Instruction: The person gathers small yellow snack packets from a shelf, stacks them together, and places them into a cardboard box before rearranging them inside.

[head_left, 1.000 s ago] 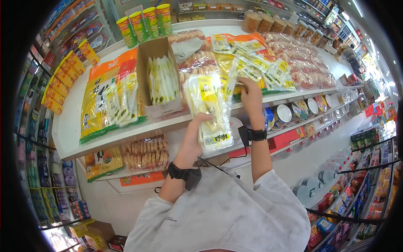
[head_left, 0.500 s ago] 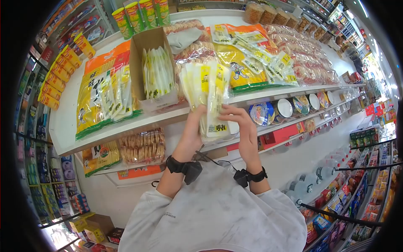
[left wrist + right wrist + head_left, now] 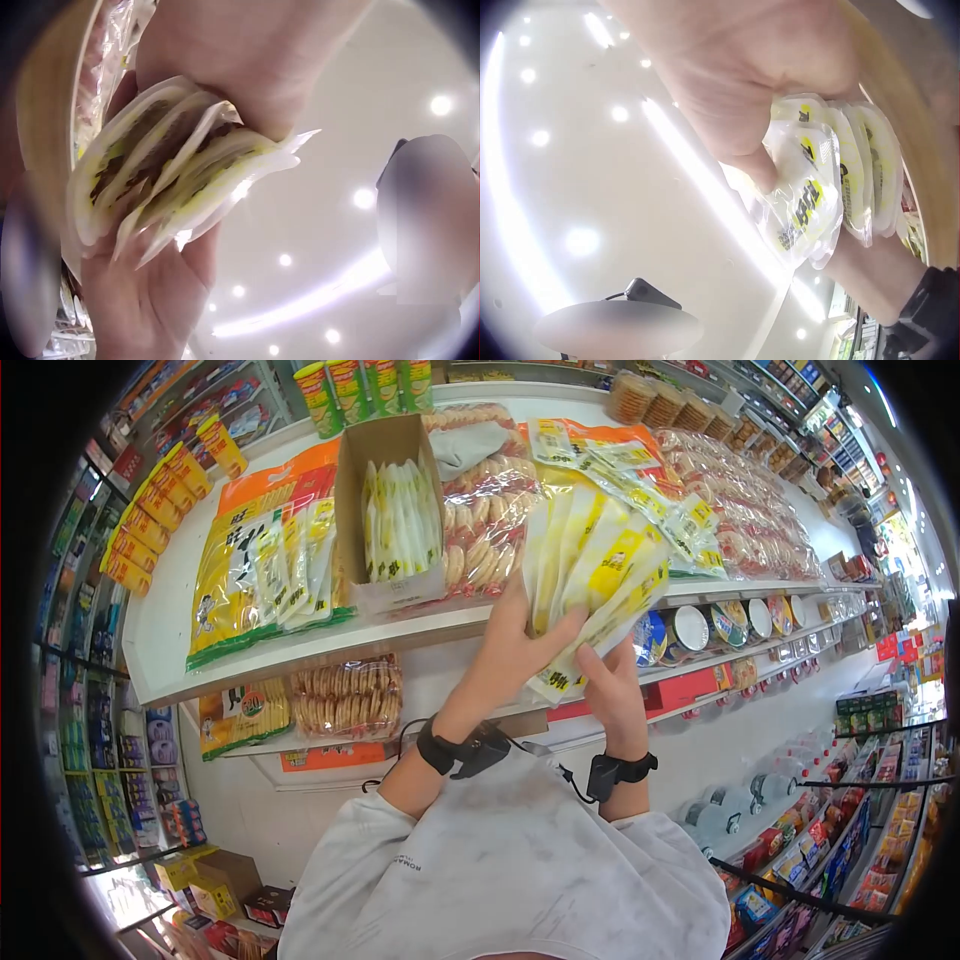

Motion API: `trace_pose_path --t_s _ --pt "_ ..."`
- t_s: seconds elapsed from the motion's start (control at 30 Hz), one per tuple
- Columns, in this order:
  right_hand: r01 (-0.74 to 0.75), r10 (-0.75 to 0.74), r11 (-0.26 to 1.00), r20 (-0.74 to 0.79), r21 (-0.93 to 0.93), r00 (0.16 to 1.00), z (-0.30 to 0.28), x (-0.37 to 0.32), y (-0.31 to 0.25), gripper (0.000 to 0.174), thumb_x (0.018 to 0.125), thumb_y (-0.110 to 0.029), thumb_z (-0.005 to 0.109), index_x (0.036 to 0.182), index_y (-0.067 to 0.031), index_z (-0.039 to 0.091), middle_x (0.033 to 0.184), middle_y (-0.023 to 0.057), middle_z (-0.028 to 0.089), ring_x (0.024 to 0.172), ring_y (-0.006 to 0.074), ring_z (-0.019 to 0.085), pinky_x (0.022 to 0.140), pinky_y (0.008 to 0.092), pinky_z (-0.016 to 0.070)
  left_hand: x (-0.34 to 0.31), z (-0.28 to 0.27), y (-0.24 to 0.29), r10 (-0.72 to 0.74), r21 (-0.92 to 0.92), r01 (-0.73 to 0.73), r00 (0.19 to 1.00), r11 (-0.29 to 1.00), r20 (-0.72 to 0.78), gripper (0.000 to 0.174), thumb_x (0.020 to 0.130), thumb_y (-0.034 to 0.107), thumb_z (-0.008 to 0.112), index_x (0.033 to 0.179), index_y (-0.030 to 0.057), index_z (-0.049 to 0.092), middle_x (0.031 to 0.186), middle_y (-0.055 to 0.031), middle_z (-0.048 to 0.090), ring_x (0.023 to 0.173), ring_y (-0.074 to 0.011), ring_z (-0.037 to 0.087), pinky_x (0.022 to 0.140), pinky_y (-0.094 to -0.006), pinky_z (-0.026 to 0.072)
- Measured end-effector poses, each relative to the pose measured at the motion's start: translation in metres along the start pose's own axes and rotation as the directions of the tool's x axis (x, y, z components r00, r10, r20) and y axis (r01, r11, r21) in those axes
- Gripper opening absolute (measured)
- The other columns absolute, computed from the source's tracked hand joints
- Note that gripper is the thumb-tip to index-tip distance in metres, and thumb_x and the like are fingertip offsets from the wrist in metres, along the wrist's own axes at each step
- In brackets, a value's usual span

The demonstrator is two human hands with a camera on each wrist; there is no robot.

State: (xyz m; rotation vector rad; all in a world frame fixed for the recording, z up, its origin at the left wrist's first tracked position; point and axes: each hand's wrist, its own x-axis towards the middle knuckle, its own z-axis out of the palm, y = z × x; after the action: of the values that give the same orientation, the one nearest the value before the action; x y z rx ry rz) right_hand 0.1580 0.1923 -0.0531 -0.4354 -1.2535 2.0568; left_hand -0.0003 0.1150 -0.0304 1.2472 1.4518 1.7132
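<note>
A fanned bunch of slim white-and-yellow snack packets (image 3: pixel 610 555) is held in front of the shelf edge. My left hand (image 3: pixel 525 640) grips the bunch from its left side, thumb lying across the front. From below right, my right hand (image 3: pixel 612 695) holds the lower ends, its thumb against the packets. In the left wrist view the packets (image 3: pixel 172 172) stand edge-on between both hands. The right wrist view shows the packets' (image 3: pixel 802 202) printed ends, with the right thumb on the front one. Most fingers are hidden behind the bunch.
An open cardboard box (image 3: pixel 400 595) of similar packets stands on the white shelf (image 3: pixel 160 660). Left of it lies a large yellow bag (image 3: pixel 225 600) with loose packets on top. More loose packets (image 3: pixel 690 525) and bagged round biscuits (image 3: pixel 740 510) are at the right.
The bunch has moved right and spread into a wider fan. My right hand went from beside the loose packets at the right to the bunch, then down to its lower ends.
</note>
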Motion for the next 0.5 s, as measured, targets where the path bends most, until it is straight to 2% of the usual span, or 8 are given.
trace_pose_path --t_s 0.1,0.2,0.27,0.33,0.4,0.43,0.47,0.5 --pt "-0.010 0.004 0.971 -0.024 -0.238 1.000 -0.001 0.013 -0.012 0.069 0.094 0.001 0.076 0.153 -0.0009 0.042 0.148 0.0129 0.058 0.131 0.0209 0.060 0.108 0.0376 0.0511 0.006 -0.006 0.037 -0.193 -0.386 0.158 0.980 0.909 -0.055 0.092 0.090 0.021 0.083 0.160 0.0005 0.028 0.150 -0.0174 0.050 0.140 -0.0254 0.049 0.117 -0.0407 0.0404" --pt "0.197 -0.184 0.817 0.080 -0.541 0.980 -0.007 0.029 0.004 0.068 0.092 0.001 0.078 0.151 -0.0006 0.045 0.143 0.0139 0.061 0.125 0.0204 0.064 0.105 0.0369 0.0540 0.005 -0.006 0.007 0.181 -0.126 -0.190 0.980 0.974 -0.083 0.103 0.079 0.027 0.094 0.157 0.0002 0.032 0.151 -0.0204 0.049 0.141 -0.0276 0.049 0.116 -0.0435 0.0424" --pt "0.179 -0.176 0.936 0.038 -0.304 0.984 -0.012 0.045 0.034 0.075 0.090 0.003 0.078 0.155 -0.0006 0.040 0.144 0.0141 0.060 0.126 0.0194 0.062 0.108 0.0374 0.0526 0.004 -0.002 0.003 0.242 0.073 -0.233 0.958 0.970 -0.153 0.108 0.073 0.029 0.098 0.155 0.0004 0.035 0.149 -0.0216 0.050 0.140 -0.0303 0.050 0.114 -0.0448 0.0436" --pt "0.254 -0.246 0.929 0.066 -0.269 0.967 -0.003 0.054 0.036 0.084 0.088 0.004 0.079 0.159 -0.0015 0.035 0.146 0.0145 0.058 0.128 0.0189 0.060 0.111 0.0373 0.0512 0.003 -0.001 -0.008 0.239 0.180 -0.209 0.956 0.961 -0.167 0.110 0.069 0.031 0.100 0.154 0.0004 0.036 0.147 -0.0223 0.051 0.139 -0.0329 0.050 0.113 -0.0459 0.0442" --pt "0.425 -0.382 0.797 0.186 -0.430 0.905 0.003 0.061 0.027 0.094 0.086 0.004 0.080 0.163 -0.0030 0.028 0.149 0.0151 0.055 0.132 0.0190 0.058 0.114 0.0368 0.0497 0.008 -0.011 -0.020 0.173 0.206 -0.143 0.975 0.968 -0.136 0.109 0.069 0.031 0.100 0.153 0.0000 0.036 0.145 -0.0224 0.052 0.138 -0.0356 0.051 0.113 -0.0466 0.0441" --pt "0.355 -0.319 0.825 0.156 -0.440 0.935 -0.002 0.064 0.030 0.097 0.085 0.003 0.082 0.163 -0.0035 0.026 0.149 0.0154 0.055 0.132 0.0201 0.058 0.112 0.0364 0.0501 0.008 -0.015 -0.019 0.170 0.354 -0.114 0.977 0.928 -0.129 0.109 0.069 0.032 0.100 0.152 0.0002 0.038 0.141 -0.0219 0.053 0.131 -0.0394 0.056 0.109 -0.0465 0.0480" --pt "0.282 -0.253 0.848 0.125 -0.449 0.959 -0.006 0.066 0.033 0.099 0.085 0.001 0.084 0.163 -0.0041 0.024 0.149 0.0157 0.055 0.133 0.0211 0.057 0.111 0.0360 0.0505 0.009 -0.018 -0.016 0.165 0.339 -0.121 0.981 0.933 -0.102 0.109 0.069 0.032 0.100 0.152 0.0001 0.037 0.142 -0.0221 0.053 0.130 -0.0384 0.058 0.107 -0.0460 0.0495" --pt "0.339 -0.297 0.759 0.169 -0.556 0.940 -0.009 0.069 0.033 0.090 0.087 -0.001 0.083 0.160 -0.0045 0.030 0.145 0.0155 0.059 0.131 0.0222 0.059 0.107 0.0374 0.0537 0.011 -0.020 -0.014 0.161 0.324 -0.128 0.984 0.937 -0.075 0.109 0.069 0.031 0.100 0.151 0.0000 0.037 0.144 -0.0222 0.052 0.129 -0.0374 0.060 0.105 -0.0455 0.0509"
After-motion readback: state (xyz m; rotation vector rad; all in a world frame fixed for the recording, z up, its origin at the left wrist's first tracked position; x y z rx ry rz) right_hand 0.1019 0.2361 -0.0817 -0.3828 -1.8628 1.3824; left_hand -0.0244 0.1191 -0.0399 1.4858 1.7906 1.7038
